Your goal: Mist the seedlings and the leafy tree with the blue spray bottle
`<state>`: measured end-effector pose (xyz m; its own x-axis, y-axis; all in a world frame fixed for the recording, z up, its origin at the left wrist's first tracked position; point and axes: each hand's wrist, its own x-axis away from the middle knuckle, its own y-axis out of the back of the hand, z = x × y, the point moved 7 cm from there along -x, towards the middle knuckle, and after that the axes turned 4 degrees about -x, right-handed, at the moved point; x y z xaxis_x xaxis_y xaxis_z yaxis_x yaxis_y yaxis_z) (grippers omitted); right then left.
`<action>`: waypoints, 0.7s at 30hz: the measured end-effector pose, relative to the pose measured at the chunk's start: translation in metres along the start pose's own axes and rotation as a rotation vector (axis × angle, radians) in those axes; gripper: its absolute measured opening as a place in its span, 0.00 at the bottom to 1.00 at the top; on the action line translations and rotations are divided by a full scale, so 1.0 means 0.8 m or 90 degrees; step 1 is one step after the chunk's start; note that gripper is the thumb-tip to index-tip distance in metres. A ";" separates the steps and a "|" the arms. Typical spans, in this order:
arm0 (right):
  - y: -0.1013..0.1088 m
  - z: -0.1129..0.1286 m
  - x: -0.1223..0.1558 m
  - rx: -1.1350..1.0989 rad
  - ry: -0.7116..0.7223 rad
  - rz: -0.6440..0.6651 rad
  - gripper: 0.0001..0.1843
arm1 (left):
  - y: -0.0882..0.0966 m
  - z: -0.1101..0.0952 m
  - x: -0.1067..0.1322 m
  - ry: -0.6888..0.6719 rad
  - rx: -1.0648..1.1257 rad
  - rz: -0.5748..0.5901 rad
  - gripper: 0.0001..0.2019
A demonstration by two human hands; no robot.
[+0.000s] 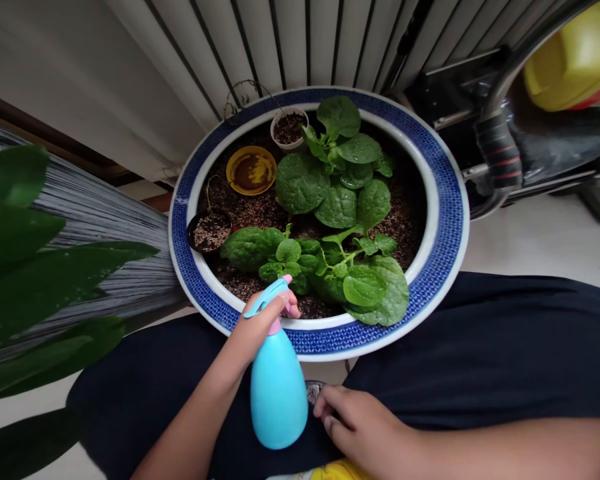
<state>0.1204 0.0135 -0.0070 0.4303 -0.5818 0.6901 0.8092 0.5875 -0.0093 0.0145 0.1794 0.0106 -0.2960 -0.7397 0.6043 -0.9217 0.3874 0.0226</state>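
My left hand (260,327) is wrapped round the neck of a turquoise spray bottle (279,393) with a pink nozzle and trigger. The nozzle points at the leafy green plants (340,180), whose leaves carry water drops. They grow in dark soil inside a large round planter (445,193) with a blue-patterned rim. Low over my lap, my right hand (363,423) has its fingers curled in. A small round grey-rimmed thing (314,391) shows at its fingertips, and whether they grip it I cannot tell.
Inside the planter stand a yellow dish (251,170), a white pot (289,129) and a black pot (210,231). Broad leaves (45,267) reach in from the left. A radiator (290,40) rises behind. At right is a metal handle (500,153) near a yellow container (573,57).
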 end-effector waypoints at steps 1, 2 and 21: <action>0.000 0.002 -0.001 0.009 -0.004 0.005 0.15 | -0.003 0.003 -0.001 0.006 -0.025 0.021 0.13; 0.000 0.005 -0.002 0.022 -0.006 0.010 0.15 | -0.006 0.005 -0.002 0.009 -0.040 0.036 0.13; -0.011 0.024 -0.017 0.079 -0.029 0.111 0.12 | 0.021 0.011 0.023 0.027 -0.098 -0.023 0.09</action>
<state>0.0999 0.0272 -0.0025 0.5386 -0.4416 0.7176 0.6678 0.7431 -0.0439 -0.0085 0.1675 0.0152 -0.2491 -0.7323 0.6337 -0.8816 0.4424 0.1646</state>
